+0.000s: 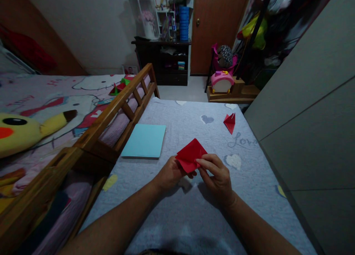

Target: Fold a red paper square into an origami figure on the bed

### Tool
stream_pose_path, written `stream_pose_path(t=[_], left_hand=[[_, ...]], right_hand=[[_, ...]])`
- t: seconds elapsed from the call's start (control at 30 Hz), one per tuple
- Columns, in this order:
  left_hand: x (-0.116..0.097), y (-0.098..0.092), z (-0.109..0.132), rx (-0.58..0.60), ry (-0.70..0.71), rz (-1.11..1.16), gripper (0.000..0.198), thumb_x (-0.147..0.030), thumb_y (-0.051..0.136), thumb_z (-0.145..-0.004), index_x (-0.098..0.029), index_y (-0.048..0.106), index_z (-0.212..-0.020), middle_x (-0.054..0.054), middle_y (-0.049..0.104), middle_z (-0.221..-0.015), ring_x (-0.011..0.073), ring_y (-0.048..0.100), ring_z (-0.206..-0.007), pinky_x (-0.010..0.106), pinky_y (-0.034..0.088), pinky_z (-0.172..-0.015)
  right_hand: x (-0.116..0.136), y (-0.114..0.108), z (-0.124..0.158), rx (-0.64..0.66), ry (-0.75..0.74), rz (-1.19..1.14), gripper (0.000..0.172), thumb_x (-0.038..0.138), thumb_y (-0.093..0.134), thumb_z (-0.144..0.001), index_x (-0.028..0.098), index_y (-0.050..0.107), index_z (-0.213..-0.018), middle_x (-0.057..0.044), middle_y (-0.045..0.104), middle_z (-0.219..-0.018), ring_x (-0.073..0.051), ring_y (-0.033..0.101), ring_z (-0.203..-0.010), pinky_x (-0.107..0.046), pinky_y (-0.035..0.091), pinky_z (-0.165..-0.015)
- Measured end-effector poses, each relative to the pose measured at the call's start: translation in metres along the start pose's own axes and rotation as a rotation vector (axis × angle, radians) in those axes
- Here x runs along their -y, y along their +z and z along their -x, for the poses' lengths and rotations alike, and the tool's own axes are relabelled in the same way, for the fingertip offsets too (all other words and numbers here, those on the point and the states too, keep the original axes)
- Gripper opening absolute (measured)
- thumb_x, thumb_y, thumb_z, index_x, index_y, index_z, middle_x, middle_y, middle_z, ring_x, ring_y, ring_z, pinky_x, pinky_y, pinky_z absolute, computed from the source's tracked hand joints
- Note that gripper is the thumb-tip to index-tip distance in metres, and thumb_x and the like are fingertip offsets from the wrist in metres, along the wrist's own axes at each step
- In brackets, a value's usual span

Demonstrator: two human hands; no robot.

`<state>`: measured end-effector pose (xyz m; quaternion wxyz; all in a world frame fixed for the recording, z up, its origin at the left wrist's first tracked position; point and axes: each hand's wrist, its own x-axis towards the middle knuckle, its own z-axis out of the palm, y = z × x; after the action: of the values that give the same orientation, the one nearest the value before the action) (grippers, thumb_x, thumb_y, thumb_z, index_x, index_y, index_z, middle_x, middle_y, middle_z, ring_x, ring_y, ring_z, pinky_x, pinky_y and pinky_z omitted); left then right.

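A sheet of red origami paper (190, 153), folded into a diamond-like shape with creases, is held up over the bed between both hands. My left hand (172, 173) grips its lower left side, with some fingers hidden beneath the paper. At its lower right edge, my right hand (217, 176) pinches the paper between thumb and fingers. A finished-looking red folded paper piece (230, 123) with pointed tips lies farther off to the right on the bedsheet. Left of my hands rests a stack of light blue square paper (144, 141).
Along the left runs a wooden bed rail (111, 114), with a yellow plush toy (19, 133) on the mattress beyond it. A pale cabinet (310, 111) borders the right side. The patterned bedsheet (177, 118) spreads under my hands.
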<state>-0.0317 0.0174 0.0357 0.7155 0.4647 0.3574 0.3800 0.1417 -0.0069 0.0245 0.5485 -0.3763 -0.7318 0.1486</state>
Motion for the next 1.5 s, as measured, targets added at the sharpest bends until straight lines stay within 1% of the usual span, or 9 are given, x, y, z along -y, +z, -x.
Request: stream_pose_path(t=[0.1,0.17,0.37,0.47,0.7,0.9,1.1,1.3,1.5], left_hand=[[-0.003,0.0014,0.0016,-0.058,0.061,-0.038,0.031,-0.041,0.084,-0.069,-0.013,0.072,-0.067,0.003,0.066,-0.063,0.012,0.057,-0.058,0.025,0.05,-0.057],[-0.0024,0.001,0.002,-0.075,0.086,-0.06,0.029,-0.04,0.085,-0.068,-0.013,0.073,-0.067,0.003,0.067,-0.063,0.0125,0.057,-0.058,0.026,0.051,-0.057],[0.0024,-0.0026,0.0013,-0.047,0.094,-0.076,0.024,-0.035,0.082,-0.072,-0.013,0.078,-0.082,0.006,0.073,-0.074,0.0175,0.065,-0.069,0.033,0.057,-0.072],[0.0002,-0.0015,0.0015,-0.033,0.091,-0.075,0.025,-0.035,0.082,-0.073,-0.013,0.079,-0.083,0.006,0.074,-0.076,0.0182,0.066,-0.071,0.034,0.058,-0.075],[0.0002,0.0,0.0029,-0.07,0.08,-0.059,0.023,-0.035,0.082,-0.073,-0.013,0.076,-0.073,0.005,0.069,-0.066,0.0155,0.062,-0.061,0.03,0.056,-0.061],[0.0007,0.0006,0.0025,-0.11,0.08,-0.042,0.023,-0.035,0.084,-0.069,-0.013,0.075,-0.066,0.004,0.068,-0.06,0.0136,0.058,-0.055,0.027,0.053,-0.055],[-0.001,0.0005,0.0019,-0.099,0.066,-0.077,0.024,-0.036,0.084,-0.067,-0.013,0.078,-0.073,0.005,0.069,-0.058,0.016,0.061,-0.057,0.028,0.054,-0.057],[0.0013,-0.0011,0.0015,-0.128,0.091,-0.082,0.025,-0.036,0.085,-0.067,-0.013,0.076,-0.069,0.004,0.068,-0.059,0.013,0.057,-0.055,0.026,0.051,-0.058],[-0.0012,0.0015,0.0009,-0.135,0.096,-0.081,0.022,-0.033,0.085,-0.066,-0.013,0.075,-0.067,0.003,0.068,-0.058,0.0137,0.057,-0.055,0.026,0.05,-0.055]], right_hand=[[0.0007,0.0,-0.0002,0.009,0.006,-0.009,0.037,0.004,0.06,-0.089,0.026,0.068,-0.117,-0.006,0.06,-0.101,-0.016,0.064,-0.089,-0.028,0.056,-0.074],[0.0012,0.0001,-0.0002,0.013,0.006,-0.014,0.035,0.005,0.061,-0.088,0.025,0.069,-0.116,-0.006,0.059,-0.101,-0.016,0.064,-0.088,-0.028,0.056,-0.074],[0.0027,-0.0006,-0.0005,0.03,0.004,-0.012,0.034,0.004,0.06,-0.088,0.024,0.069,-0.114,-0.006,0.056,-0.1,-0.015,0.062,-0.086,-0.027,0.055,-0.072],[0.0032,-0.0012,-0.0009,0.039,-0.002,-0.011,0.033,0.004,0.059,-0.088,0.024,0.069,-0.114,-0.006,0.056,-0.099,-0.015,0.062,-0.084,-0.027,0.055,-0.071],[0.0039,-0.0013,-0.0018,0.039,0.002,0.007,0.032,0.007,0.059,-0.089,0.024,0.069,-0.113,-0.006,0.056,-0.098,-0.016,0.062,-0.082,-0.029,0.055,-0.069],[0.0036,-0.0012,-0.0014,0.039,0.012,0.012,0.031,0.007,0.059,-0.089,0.024,0.069,-0.113,-0.006,0.056,-0.099,-0.016,0.062,-0.084,-0.03,0.056,-0.07],[0.0026,-0.0009,-0.001,0.044,0.013,0.015,0.032,0.006,0.058,-0.088,0.023,0.069,-0.112,-0.006,0.053,-0.097,-0.015,0.059,-0.083,-0.028,0.054,-0.068],[0.0027,-0.0004,-0.0005,0.044,0.026,0.017,0.031,0.008,0.058,-0.09,0.024,0.07,-0.113,-0.004,0.053,-0.091,-0.016,0.058,-0.081,-0.029,0.053,-0.066],[0.0021,0.0,0.0001,0.062,0.031,0.02,0.031,0.007,0.057,-0.09,0.024,0.07,-0.113,-0.005,0.056,-0.091,-0.017,0.059,-0.082,-0.03,0.053,-0.068]])
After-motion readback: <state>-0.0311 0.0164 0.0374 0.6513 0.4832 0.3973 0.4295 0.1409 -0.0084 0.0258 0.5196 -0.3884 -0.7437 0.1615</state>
